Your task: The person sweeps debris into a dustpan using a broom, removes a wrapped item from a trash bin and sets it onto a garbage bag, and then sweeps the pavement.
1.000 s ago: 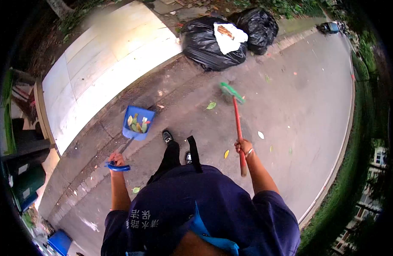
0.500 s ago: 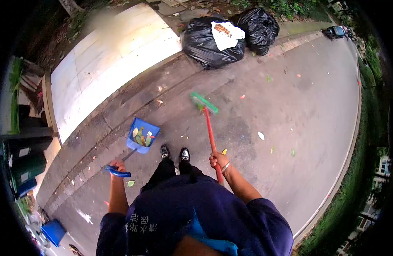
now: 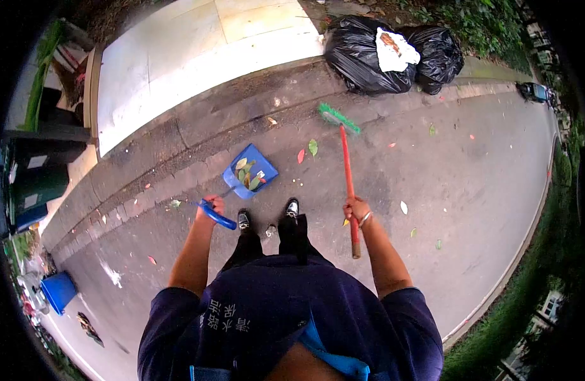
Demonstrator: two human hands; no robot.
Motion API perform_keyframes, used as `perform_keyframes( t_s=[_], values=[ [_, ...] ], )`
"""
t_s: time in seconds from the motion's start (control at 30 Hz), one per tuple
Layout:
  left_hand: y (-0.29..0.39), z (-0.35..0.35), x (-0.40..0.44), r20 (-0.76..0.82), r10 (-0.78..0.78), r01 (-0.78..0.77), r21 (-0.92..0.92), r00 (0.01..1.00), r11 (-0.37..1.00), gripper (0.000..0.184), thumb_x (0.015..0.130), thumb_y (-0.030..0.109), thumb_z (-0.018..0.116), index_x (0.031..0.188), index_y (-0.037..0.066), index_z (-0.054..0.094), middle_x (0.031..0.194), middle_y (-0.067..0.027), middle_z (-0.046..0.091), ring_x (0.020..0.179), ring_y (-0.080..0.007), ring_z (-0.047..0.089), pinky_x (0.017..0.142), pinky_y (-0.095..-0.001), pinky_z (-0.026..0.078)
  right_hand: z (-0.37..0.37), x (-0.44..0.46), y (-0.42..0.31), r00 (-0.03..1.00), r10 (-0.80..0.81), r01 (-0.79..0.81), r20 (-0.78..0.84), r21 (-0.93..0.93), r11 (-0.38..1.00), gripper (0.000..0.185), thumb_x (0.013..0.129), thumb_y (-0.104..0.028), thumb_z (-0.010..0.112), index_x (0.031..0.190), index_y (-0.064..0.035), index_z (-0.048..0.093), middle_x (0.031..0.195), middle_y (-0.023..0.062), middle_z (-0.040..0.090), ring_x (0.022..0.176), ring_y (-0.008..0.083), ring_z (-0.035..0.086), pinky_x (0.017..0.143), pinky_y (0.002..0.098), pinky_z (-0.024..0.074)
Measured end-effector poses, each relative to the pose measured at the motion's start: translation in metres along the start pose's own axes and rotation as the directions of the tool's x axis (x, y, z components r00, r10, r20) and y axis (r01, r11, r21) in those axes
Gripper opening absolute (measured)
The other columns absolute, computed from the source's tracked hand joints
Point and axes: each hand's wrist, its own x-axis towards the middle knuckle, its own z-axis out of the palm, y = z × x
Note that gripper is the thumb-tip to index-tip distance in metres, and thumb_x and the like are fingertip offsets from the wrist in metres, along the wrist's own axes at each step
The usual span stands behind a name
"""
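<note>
My left hand is closed around the curved blue handle of a long-handled dustpan. Several leaves and a small white scrap lie in its pan, which is held in front of my left shoe. In my right hand is the red stick of a broom, gripped near its lower end. Its green bristle head points away from me, over the pavement. Between pan and broom head lie a green leaf and a red leaf.
Two black rubbish bags stand by the kerb, a stained white item on one. Pale paving borders the road at left. Dark green bins and a blue bin are farther left. Scattered leaves dot the road; a vehicle is far right.
The broom head has moved farther out toward the bags, and a green and a red leaf now show on the ground near it. The dustpan has moved forward, and my feet have stepped apart.
</note>
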Motion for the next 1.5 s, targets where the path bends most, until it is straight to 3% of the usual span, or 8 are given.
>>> perform_keyframes(
  t_s=[0.27,0.33,0.47,0.63,1.0,1.2,1.37,1.5],
  values=[
    [0.021,-0.008,0.019,0.067,-0.026,0.028,-0.017,0.997,0.999,0.016,0.068,0.011,0.044,0.054,0.007,0.036,0.051,-0.0005,0.037,0.044,-0.0119,0.039,0.037,-0.0219,0.028,0.097,-0.132,0.038,0.858,0.349,-0.465,0.377,0.281,0.839,0.013,0.074,-0.012,0.043,0.085,-0.0071,0.040,0.055,-0.0005,0.037,0.035,0.0050,0.031,0.030,0.0165,0.0264],
    [0.032,-0.014,0.018,0.030,-0.014,0.014,0.011,0.999,1.000,0.016,0.067,0.011,0.043,0.054,0.007,0.036,0.051,-0.0003,0.037,0.042,-0.0119,0.038,0.037,-0.0217,0.028,0.095,-0.151,0.030,0.695,0.377,-0.707,0.613,0.485,0.514,0.027,0.074,-0.010,0.041,0.101,-0.0087,0.037,0.058,-0.0006,0.035,0.037,0.0031,0.029,0.030,0.0148,0.0260],
    [0.023,0.002,-0.007,-0.049,0.001,-0.003,-0.035,0.999,0.999,0.020,0.063,0.011,0.047,0.050,0.009,0.031,0.048,-0.0009,0.035,0.040,-0.0124,0.035,0.036,-0.0213,0.030,0.102,-0.155,0.025,0.710,0.386,-0.672,0.589,0.400,0.624,0.040,0.075,-0.009,0.040,0.113,-0.0115,0.029,0.062,0.0002,0.036,0.037,0.0024,0.029,0.030,0.0137,0.0252],
    [0.035,-0.020,-0.035,0.119,0.042,-0.035,-0.063,0.992,0.997,0.018,0.067,0.013,0.044,0.052,0.009,0.034,0.050,-0.0002,0.036,0.044,-0.0121,0.039,0.036,-0.0213,0.029,0.103,-0.089,0.007,0.969,0.157,-0.152,0.189,-0.037,0.988,0.005,0.072,-0.009,0.042,0.071,-0.0032,0.042,0.048,0.0012,0.038,0.034,0.0060,0.033,0.029,0.0172,0.0260],
    [0.088,-0.025,-0.045,0.118,0.191,-0.186,-0.052,0.974,0.981,0.014,0.064,0.013,0.044,0.053,0.009,0.035,0.050,-0.0006,0.038,0.043,-0.0115,0.040,0.036,-0.0224,0.029,0.143,0.018,0.101,0.999,-0.027,0.040,0.029,-0.776,0.630,0.010,0.068,-0.007,0.045,0.075,-0.0040,0.038,0.049,0.0038,0.041,0.035,0.0144,0.039,0.032,0.0257,0.0336],
    [0.112,-0.008,-0.044,0.047,0.385,-0.387,0.034,0.922,0.922,0.016,0.064,0.015,0.042,0.051,0.009,0.037,0.048,-0.0032,0.037,0.044,-0.0150,0.040,0.041,-0.0244,0.036,0.158,-0.143,0.062,0.912,0.367,-0.201,0.185,-0.578,0.791,0.012,0.071,-0.011,0.046,0.080,-0.0035,0.042,0.054,0.0033,0.044,0.037,0.0091,0.039,0.032,0.0237,0.0332],
    [0.118,-0.028,-0.050,0.151,0.395,-0.422,0.266,0.906,0.866,0.018,0.065,0.015,0.044,0.050,0.011,0.035,0.048,-0.0020,0.036,0.044,-0.0139,0.039,0.039,-0.0241,0.033,0.133,-0.202,0.105,0.961,0.268,-0.236,0.070,-0.300,0.924,0.016,0.073,-0.011,0.044,0.087,-0.0042,0.042,0.062,0.0074,0.051,0.038,0.0097,0.042,0.031,0.0197,0.0339],
    [0.113,-0.042,-0.083,0.199,0.002,-0.019,0.085,0.980,0.996,0.019,0.066,0.012,0.045,0.050,0.009,0.036,0.050,-0.0017,0.038,0.047,-0.0116,0.039,0.037,-0.0226,0.030,0.096,-0.227,0.147,0.955,0.190,-0.215,-0.226,-0.093,0.972,0.020,0.075,-0.013,0.043,0.091,-0.0025,0.039,0.069,0.0131,0.053,0.038,0.0117,0.046,0.030,0.0215,0.0369]
  ],
)
